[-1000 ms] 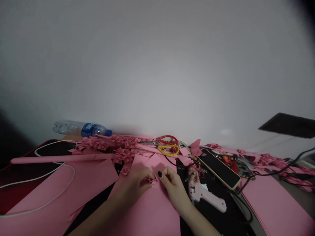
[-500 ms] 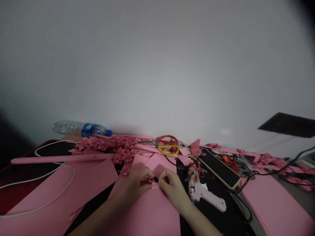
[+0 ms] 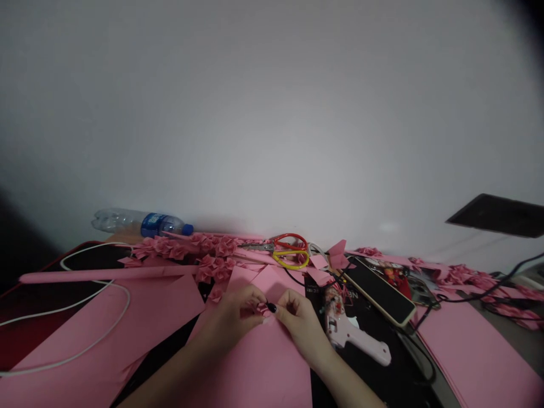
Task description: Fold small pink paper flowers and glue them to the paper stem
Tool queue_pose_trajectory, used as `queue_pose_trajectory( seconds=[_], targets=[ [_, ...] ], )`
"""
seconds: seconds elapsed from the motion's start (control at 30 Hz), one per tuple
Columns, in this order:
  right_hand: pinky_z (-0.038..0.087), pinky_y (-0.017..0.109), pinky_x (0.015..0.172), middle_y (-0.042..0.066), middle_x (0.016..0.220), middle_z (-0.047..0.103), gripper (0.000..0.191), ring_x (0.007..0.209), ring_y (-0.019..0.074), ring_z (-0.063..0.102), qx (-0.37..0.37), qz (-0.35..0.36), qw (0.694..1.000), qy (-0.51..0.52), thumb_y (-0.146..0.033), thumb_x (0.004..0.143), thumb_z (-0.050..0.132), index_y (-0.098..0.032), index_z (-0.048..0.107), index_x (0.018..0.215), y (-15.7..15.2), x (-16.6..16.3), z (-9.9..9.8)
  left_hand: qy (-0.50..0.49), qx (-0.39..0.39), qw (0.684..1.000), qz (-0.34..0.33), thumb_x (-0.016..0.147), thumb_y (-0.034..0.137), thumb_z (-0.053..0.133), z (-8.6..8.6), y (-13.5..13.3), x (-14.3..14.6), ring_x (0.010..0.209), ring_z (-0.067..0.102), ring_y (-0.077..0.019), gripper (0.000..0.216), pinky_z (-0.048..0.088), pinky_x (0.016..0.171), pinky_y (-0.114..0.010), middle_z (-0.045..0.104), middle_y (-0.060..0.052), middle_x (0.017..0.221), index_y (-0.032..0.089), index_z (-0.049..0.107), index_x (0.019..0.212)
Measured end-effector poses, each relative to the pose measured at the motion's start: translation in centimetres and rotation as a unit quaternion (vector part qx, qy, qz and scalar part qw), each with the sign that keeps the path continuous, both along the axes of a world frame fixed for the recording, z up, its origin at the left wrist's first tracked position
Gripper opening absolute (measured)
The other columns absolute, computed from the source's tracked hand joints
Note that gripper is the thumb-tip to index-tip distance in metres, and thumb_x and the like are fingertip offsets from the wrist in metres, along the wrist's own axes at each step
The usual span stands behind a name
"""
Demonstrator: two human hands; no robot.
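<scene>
A small folded pink paper flower [image 3: 263,309] is pinched between my two hands above a large pink paper sheet [image 3: 272,362]. My left hand [image 3: 240,310] closes on its left side with thumb and fingers. From the right, my right hand [image 3: 295,317] pinches its edge, the dark-nailed thumb lying on the paper. The fingers partly hide the flower. Several finished pink paper flowers [image 3: 215,266] lie in a cluster just beyond my left hand. Scissors [image 3: 291,252] with red and yellow handles rest behind both hands.
Right of my hands lie a pale glue gun [image 3: 357,338] and a phone [image 3: 382,292]. A pink paper stack [image 3: 480,351] is at the far right. A plastic bottle [image 3: 140,222] lies by the wall. A rolled pink paper tube [image 3: 106,274] and white cable [image 3: 123,317] cross the left.
The fingers have shifted slightly around the paper flower, and the right thumb has moved a little on it. The things lying around have stayed in place.
</scene>
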State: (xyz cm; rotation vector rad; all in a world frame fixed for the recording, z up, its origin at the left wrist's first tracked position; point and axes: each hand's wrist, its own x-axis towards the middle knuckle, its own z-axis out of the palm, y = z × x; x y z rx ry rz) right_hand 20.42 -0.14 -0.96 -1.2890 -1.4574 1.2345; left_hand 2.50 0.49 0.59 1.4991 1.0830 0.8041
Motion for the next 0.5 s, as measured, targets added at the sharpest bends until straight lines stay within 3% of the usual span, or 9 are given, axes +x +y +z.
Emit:
queue_pose_trajectory(
  seconds=[0.1, 0.3, 0.5],
  targets=[
    [0.024, 0.026, 0.052, -0.006, 0.059, 0.040, 0.036, 0.056, 0.0112, 0.031, 0.001, -0.004, 1.000, 0.003, -0.044, 0.077, 0.069, -0.021, 0.046, 0.062, 0.0, 0.0, 0.0, -0.007, 0.000, 1.000, 0.010, 0.068, 0.021, 0.069, 0.1, 0.0, 0.0, 0.082, 0.063, -0.0205, 0.011, 0.048, 0.076, -0.029, 0.068, -0.002, 0.078, 0.018, 0.061, 0.076],
    [0.022, 0.026, 0.051, -0.006, 0.058, 0.038, 0.034, 0.054, 0.0115, 0.029, -0.002, -0.008, 1.000, 0.027, -0.044, 0.085, 0.060, -0.022, 0.045, 0.065, -0.1, 0.1, -0.1, -0.107, -0.084, 0.991, -0.008, 0.067, 0.023, 0.073, -0.6, 0.2, 0.2, 0.082, 0.063, -0.0186, 0.020, 0.047, 0.075, -0.028, 0.064, 0.000, 0.078, 0.018, 0.056, 0.076],
    [0.023, 0.025, 0.050, -0.007, 0.060, 0.036, 0.033, 0.054, 0.0117, 0.029, 0.000, -0.019, 0.998, 0.066, -0.046, 0.089, 0.056, -0.022, 0.046, 0.069, -0.2, 0.1, -0.4, -0.129, -0.067, 0.989, 0.003, 0.068, 0.025, 0.073, -1.3, 0.5, 0.1, 0.075, 0.058, -0.0146, 0.019, 0.046, 0.069, -0.026, 0.058, 0.002, 0.076, 0.017, 0.060, 0.078]
  ],
)
